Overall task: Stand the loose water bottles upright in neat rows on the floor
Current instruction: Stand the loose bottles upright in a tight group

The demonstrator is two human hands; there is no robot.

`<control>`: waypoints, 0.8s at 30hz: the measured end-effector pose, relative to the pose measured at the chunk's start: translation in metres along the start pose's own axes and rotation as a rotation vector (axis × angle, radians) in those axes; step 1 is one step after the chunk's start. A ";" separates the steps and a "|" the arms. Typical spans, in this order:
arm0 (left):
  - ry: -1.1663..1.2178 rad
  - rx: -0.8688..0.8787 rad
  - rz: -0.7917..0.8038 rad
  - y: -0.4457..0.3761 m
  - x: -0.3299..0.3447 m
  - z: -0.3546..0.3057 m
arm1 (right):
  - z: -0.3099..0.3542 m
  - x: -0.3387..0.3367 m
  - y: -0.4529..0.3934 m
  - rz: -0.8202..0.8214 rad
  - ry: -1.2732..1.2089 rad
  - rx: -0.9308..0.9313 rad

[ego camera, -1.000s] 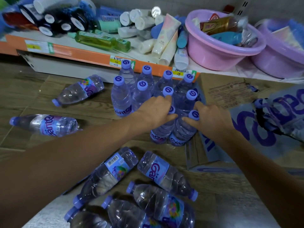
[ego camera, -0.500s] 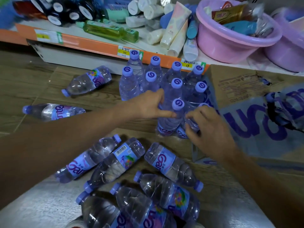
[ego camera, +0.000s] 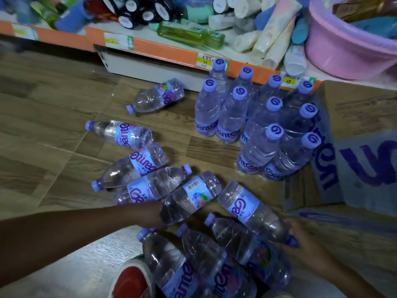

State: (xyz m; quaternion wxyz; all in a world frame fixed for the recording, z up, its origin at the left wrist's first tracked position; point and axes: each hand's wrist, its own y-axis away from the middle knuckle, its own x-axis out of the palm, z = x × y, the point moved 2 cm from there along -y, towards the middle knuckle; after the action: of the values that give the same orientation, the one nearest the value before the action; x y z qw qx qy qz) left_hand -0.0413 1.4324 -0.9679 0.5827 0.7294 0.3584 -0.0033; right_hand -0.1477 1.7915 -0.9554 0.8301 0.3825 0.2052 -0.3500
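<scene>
Several water bottles with purple caps stand upright in rows point(ego camera: 257, 125) on the wooden floor, in front of the shelf. Many more lie loose on their sides to the left and toward me. My left hand point(ego camera: 150, 215) grips the neck end of a lying bottle with a barcode label point(ego camera: 191, 196); the bottle hides its fingers. On the right, my right hand point(ego camera: 300, 237) curls round the cap end of another lying bottle point(ego camera: 247, 206). Further loose bottles point(ego camera: 193, 265) are piled between my arms.
A low shelf with an orange edge point(ego camera: 163, 51) holds tubes, bottles and a pink basin point(ego camera: 343, 50). Opened cardboard packaging point(ego camera: 354, 147) lies right of the upright rows. A red shoe point(ego camera: 131, 282) shows at the bottom. Two single bottles point(ego camera: 156, 95) lie farther left.
Both hands have left the upright bottles and pulled back toward me, down to the lying bottles. The view has shifted down and left.
</scene>
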 end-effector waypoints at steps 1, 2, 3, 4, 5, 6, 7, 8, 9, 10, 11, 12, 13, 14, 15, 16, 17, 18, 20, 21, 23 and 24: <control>0.029 0.017 -0.019 -0.003 0.002 0.006 | 0.011 -0.007 0.003 0.006 0.030 0.009; 0.033 0.026 -0.044 -0.001 0.002 0.007 | 0.019 -0.012 0.004 0.015 0.029 0.012; 0.018 0.033 -0.046 0.002 -0.001 0.007 | 0.023 -0.016 0.004 0.014 0.035 -0.005; -0.028 0.039 -0.053 0.009 -0.008 0.004 | 0.027 -0.021 0.006 0.025 0.074 -0.044; -0.040 0.038 -0.074 0.016 -0.018 0.000 | 0.032 -0.025 0.009 0.019 0.116 -0.077; -0.023 0.060 -0.134 0.025 -0.032 -0.005 | 0.040 -0.029 0.012 -0.010 0.147 -0.110; -0.010 0.081 -0.210 0.035 -0.048 -0.013 | 0.046 -0.032 0.015 -0.051 0.177 -0.142; -0.019 0.103 -0.291 0.043 -0.063 -0.020 | 0.052 -0.036 0.017 -0.093 0.193 -0.160; -0.031 0.108 -0.400 0.047 -0.078 -0.026 | 0.060 -0.039 0.018 -0.131 0.202 -0.180; -0.068 0.125 -0.500 0.051 -0.093 -0.037 | 0.069 -0.041 0.016 -0.164 0.224 -0.195; -0.098 0.148 -0.575 0.048 -0.106 -0.046 | 0.080 -0.043 0.013 -0.204 0.259 -0.237; -0.118 0.179 -0.635 0.046 -0.120 -0.059 | 0.094 -0.044 0.009 -0.252 0.324 -0.304; -0.144 0.195 -0.685 0.042 -0.133 -0.070 | 0.111 -0.046 0.003 -0.302 0.398 -0.384; -0.176 0.199 -0.721 0.038 -0.145 -0.080 | 0.127 -0.046 -0.004 -0.328 0.465 -0.439; -0.204 0.189 -0.746 0.032 -0.154 -0.088 | 0.142 -0.046 -0.012 -0.320 0.515 -0.466; -0.227 0.168 -0.757 0.026 -0.162 -0.094 | 0.154 -0.046 -0.018 -0.288 0.555 -0.487; -0.251 0.150 -0.766 0.020 -0.167 -0.097 | 0.163 -0.045 -0.023 -0.255 0.591 -0.510; -0.267 0.143 -0.777 0.018 -0.171 -0.101 | 0.171 -0.046 -0.026 -0.237 0.612 -0.537; -0.286 0.132 -0.798 0.016 -0.178 -0.102 | 0.183 -0.054 -0.029 -0.235 0.602 -0.582; -0.290 0.125 -0.802 0.017 -0.182 -0.101 | 0.190 -0.059 -0.028 -0.222 0.578 -0.585; -0.282 0.123 -0.799 0.017 -0.188 -0.099 | 0.203 -0.068 -0.030 -0.195 0.540 -0.600; -0.281 0.127 -0.796 0.016 -0.190 -0.098 | 0.211 -0.073 -0.032 -0.189 0.547 -0.624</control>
State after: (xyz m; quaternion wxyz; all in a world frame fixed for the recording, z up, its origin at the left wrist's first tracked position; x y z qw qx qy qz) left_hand -0.2146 1.4161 -0.8429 0.5330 0.5610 0.5282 -0.3496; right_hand -0.2045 1.6438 -0.7954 0.7853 0.1712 0.5482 -0.2314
